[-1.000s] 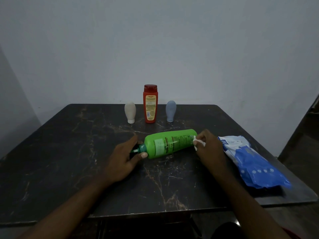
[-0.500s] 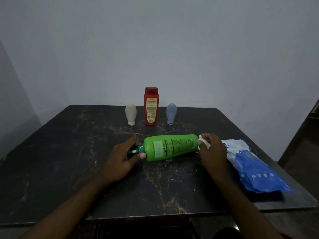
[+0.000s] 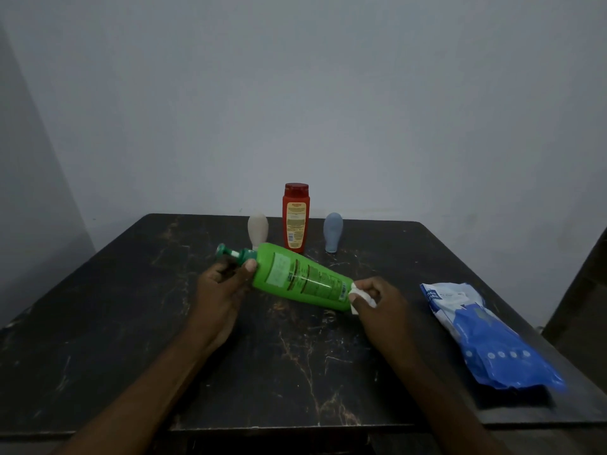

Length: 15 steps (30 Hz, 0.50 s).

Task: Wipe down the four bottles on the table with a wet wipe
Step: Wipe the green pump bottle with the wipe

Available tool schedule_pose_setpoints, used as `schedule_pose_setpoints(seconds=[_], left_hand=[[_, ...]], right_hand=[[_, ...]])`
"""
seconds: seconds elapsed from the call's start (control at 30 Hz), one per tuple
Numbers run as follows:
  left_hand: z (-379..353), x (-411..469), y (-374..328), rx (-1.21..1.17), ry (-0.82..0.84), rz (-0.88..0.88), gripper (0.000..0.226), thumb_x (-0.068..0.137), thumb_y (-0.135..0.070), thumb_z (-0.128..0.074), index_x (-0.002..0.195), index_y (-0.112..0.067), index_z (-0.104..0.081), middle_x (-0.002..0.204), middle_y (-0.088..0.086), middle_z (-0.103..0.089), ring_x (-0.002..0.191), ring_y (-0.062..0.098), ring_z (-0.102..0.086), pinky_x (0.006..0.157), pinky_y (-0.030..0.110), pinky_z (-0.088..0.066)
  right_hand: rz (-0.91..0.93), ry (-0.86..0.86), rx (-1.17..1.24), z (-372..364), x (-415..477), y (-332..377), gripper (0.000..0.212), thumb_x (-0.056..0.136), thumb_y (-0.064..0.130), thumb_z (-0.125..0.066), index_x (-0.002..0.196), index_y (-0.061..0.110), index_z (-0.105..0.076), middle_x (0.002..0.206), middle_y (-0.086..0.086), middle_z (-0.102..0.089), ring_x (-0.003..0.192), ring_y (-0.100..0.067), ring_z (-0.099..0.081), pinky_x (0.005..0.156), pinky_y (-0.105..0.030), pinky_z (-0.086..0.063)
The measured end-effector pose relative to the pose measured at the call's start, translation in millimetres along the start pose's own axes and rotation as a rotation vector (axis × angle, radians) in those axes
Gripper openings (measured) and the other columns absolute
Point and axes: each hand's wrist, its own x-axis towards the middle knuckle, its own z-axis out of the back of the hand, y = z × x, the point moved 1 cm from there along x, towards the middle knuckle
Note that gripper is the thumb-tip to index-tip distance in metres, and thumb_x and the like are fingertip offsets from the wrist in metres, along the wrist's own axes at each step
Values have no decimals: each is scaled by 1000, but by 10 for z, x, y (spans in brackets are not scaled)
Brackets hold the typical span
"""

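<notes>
Change since half a second ago: green bottle (image 3: pixel 302 277), then lying almost level across the worktop (image 3: pixel 131 323), now slants, its pump (image 3: pixel 225 252) raised and swung to the far left, its base low at the near right. The pump head, then tucked against the palm, now stands clear beyond the fingers. Whether the base rests on the worktop cannot be told.

Left grip (image 3: pixel 223 287): curled round the green bottle's neck and shoulder, thumb on the body just below the collar.

Right grip (image 3: pixel 381 303): fingers pinching a bunched white wipe (image 3: pixel 359 295), pressed to the bottle's base end.

The bottle spans the gap between the two grips, label side up.

Far row, upright, unmoved:
- cream bottle (image 3: pixel 258 226), left, its foot hidden behind the green bottle
- red bottle (image 3: pixel 295 221), middle
- blue bottle (image 3: pixel 333 229), right

Pack (image 3: pixel 492 339): blue and white, flat on the worktop, right of the right grip, apart from it.
</notes>
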Motion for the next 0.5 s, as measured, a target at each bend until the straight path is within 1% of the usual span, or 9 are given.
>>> schedule_pose_setpoints(seconds=[0.07, 0.13, 0.2, 0.27, 0.3, 0.37, 0.43, 0.47, 0.5], left_hand=[[-161, -30, -62, -44, -10, 0, 60, 74, -30, -79, 126, -5, -62, 122, 9, -72, 114, 24, -68, 93, 38, -59], [-336, -59, -75, 39, -38, -22, 51, 78, -22, -73, 126, -9, -62, 117, 4, -73, 110, 19, -70, 87, 38, -61], [-484, -86, -13, 184, -87, -49, 46, 74, -24, -77, 118, -14, -66, 110, 1, -76, 104, 17, -72, 79, 32, -61], [-589, -101, 44, 314, -113, -93, 46, 70, -30, -81, 112, -15, -69, 103, 0, -77, 97, 16, -74, 76, 29, -61], [-627, -98, 49, 362, -105, -124, 45, 72, -31, -82, 111, -14, -69, 102, 0, -77, 95, 15, -74, 76, 29, -61], [-680, -70, 2, 464, -62, -186, 38, 81, -29, -80, 114, -15, -67, 100, 0, -76, 92, 9, -73, 75, 25, -60], [-686, -26, -77, 664, 15, -224, 34, 86, -26, -78, 116, -21, -63, 98, -7, -71, 88, 0, -69, 72, 19, -54], [-669, -2, -107, 793, 76, -236, 36, 87, -27, -77, 119, -25, -60, 98, -12, -68, 87, -4, -66, 73, 16, -51], [-641, 28, -133, 928, 150, -250, 39, 87, -30, -76, 122, -27, -58, 99, -15, -66, 88, -5, -64, 74, 17, -50]], right_hand=[[-36, 16, 49, -88, -51, 87, 10, 85, 19, -70, 93, 24, -66, 87, 9, -67, 78, -1, -64, 57, -11, -45], [-69, 43, 122, -189, -104, 186, 10, 84, 18, -71, 90, 24, -66, 83, 7, -67, 73, -3, -65, 58, -14, -51], [-115, 100, 210, -310, -183, 270, 9, 84, 16, -71, 90, 23, -67, 84, 4, -69, 74, -6, -67, 63, -21, -57], [-149, 158, 286, -427, -280, 322, 8, 84, 14, -71, 89, 20, -68, 84, 0, -70, 75, -11, -70, 66, -30, -60], [-161, 183, 323, -464, -316, 332, 7, 84, 12, -71, 89, 17, -69, 85, -3, -70, 76, -15, -71, 67, -36, -61], [-179, 242, 405, -458, -357, 355, 7, 85, 9, -70, 92, 12, -69, 87, -8, -71, 75, -22, -72, 68, -41, -61], [-172, 273, 427, -348, -356, 382, 10, 86, 9, -71, 95, 12, -69, 88, -9, -72, 72, -24, -73, 65, -37, -61], [-153, 256, 403, -260, -345, 390, 11, 85, 11, -72, 96, 13, -70, 87, -8, -73, 71, -22, -73, 63, -34, -60], [-128, 221, 380, -164, -334, 396, 13, 84, 13, -73, 96, 15, -70, 87, -6, -73, 71, -19, -73, 61, -32, -60]])
